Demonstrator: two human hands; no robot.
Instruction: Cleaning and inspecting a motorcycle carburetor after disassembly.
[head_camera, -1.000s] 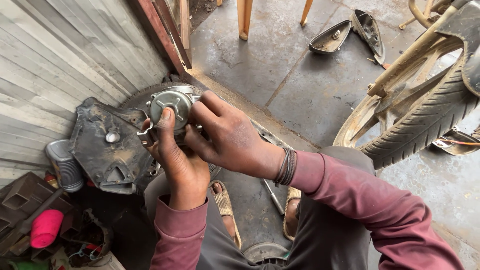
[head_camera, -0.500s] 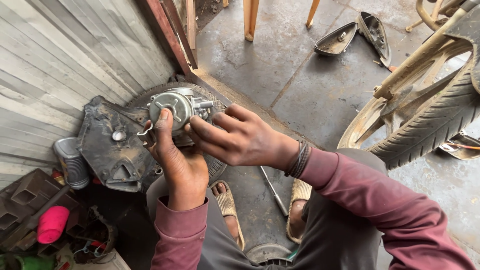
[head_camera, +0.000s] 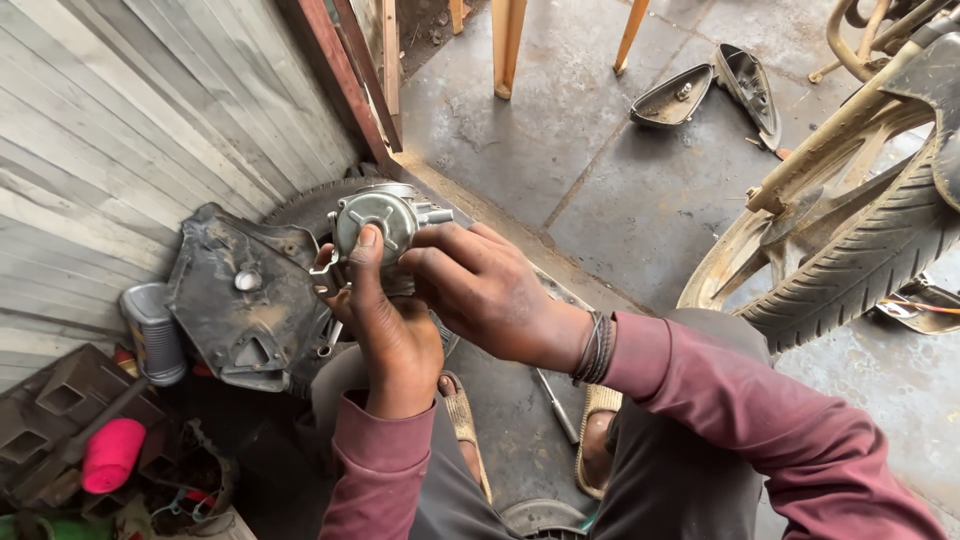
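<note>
A grey metal carburetor (head_camera: 380, 215) with a round cap is held up in front of me. My left hand (head_camera: 385, 325) grips it from below, thumb lying across the cap. My right hand (head_camera: 490, 290) reaches in from the right, its fingertips pinched on the part's right side near a small protruding fitting (head_camera: 435, 214). Both arms wear maroon sleeves, and a bracelet sits on the right wrist. The carburetor's underside is hidden by my fingers.
A black plastic panel (head_camera: 245, 300) leans on a tyre (head_camera: 315, 205) by the grey plank wall. A grey can (head_camera: 152, 332) and a pink cylinder (head_camera: 112, 452) lie at the left. A motorcycle wheel (head_camera: 860, 250) stands at the right. A screwdriver (head_camera: 555, 405) lies between my sandalled feet.
My right hand shifted from covering the carburetor's top to pinching its right side, uncovering the round cap. The left hand kept its grip.
</note>
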